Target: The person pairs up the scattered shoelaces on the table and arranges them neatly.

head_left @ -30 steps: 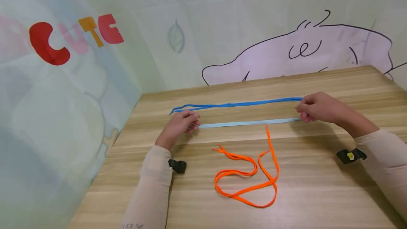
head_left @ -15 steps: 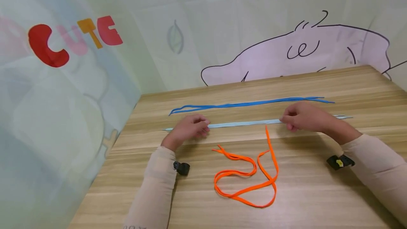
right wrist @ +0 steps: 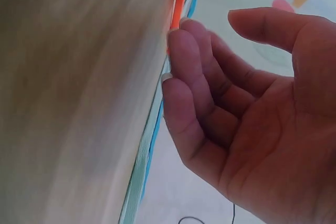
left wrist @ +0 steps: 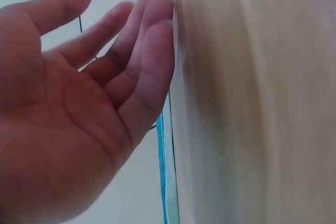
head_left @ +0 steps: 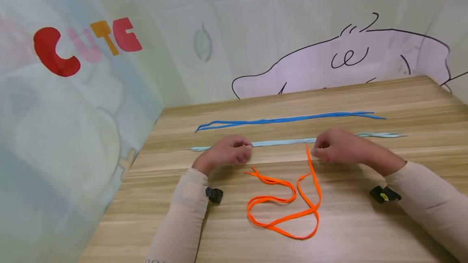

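Note:
A pale blue shoelace (head_left: 283, 142) lies stretched out straight across the table, its loose ends showing past both hands. My left hand (head_left: 228, 151) is at its left part, fingers loosely bent with the thumb apart from them. My right hand (head_left: 338, 147) is over the right part, near the upper tip of an orange shoelace (head_left: 316, 186). Both wrist views show relaxed fingers with nothing between them; the left fingertips (left wrist: 157, 40) and right fingertips (right wrist: 181, 56) are close to the tabletop. The orange lace lies in loose curves nearer the body.
Behind the pale lace, a blue shoelace (head_left: 285, 119) runs roughly parallel to it, doubled and looped at its left end. The wooden table (head_left: 175, 214) meets a printed cloth backdrop (head_left: 219, 31) at its far and left edges.
Both hands have moved inward along the pale blue lace, the right from its far end. The right hand has let go of the laces, whose ends are now uncovered. The orange lace stays put.

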{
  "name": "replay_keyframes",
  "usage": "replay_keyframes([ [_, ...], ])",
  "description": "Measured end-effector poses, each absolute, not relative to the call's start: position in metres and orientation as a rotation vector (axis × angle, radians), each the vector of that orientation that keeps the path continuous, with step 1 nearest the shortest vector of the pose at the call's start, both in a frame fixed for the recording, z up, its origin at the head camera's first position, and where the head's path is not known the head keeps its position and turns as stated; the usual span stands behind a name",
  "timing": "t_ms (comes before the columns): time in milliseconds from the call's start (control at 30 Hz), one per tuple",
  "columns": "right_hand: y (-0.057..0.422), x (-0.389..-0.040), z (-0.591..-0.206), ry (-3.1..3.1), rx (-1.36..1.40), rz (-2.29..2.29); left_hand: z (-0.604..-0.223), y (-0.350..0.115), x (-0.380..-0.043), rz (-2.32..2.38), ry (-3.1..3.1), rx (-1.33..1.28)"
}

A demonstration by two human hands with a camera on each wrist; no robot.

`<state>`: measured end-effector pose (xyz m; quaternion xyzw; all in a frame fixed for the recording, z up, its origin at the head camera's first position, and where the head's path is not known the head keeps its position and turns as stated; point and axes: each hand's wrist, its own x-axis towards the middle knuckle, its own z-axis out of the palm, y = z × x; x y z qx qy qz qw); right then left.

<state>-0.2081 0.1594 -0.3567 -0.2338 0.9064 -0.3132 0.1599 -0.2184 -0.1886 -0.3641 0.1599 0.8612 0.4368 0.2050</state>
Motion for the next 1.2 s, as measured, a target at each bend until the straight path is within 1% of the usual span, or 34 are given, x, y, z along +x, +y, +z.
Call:
replay_keyframes([
  [400,0.143,-0.200,-0.359,2.629,-0.738,-0.725,-0.361,-0.176,-0.212,1.202,2.268,0.455],
  [1200,0.140,-0.195,-0.362,2.639,-0.766,-0.587,-0.362,-0.156,-0.198,0.954,2.143,0.479],
])
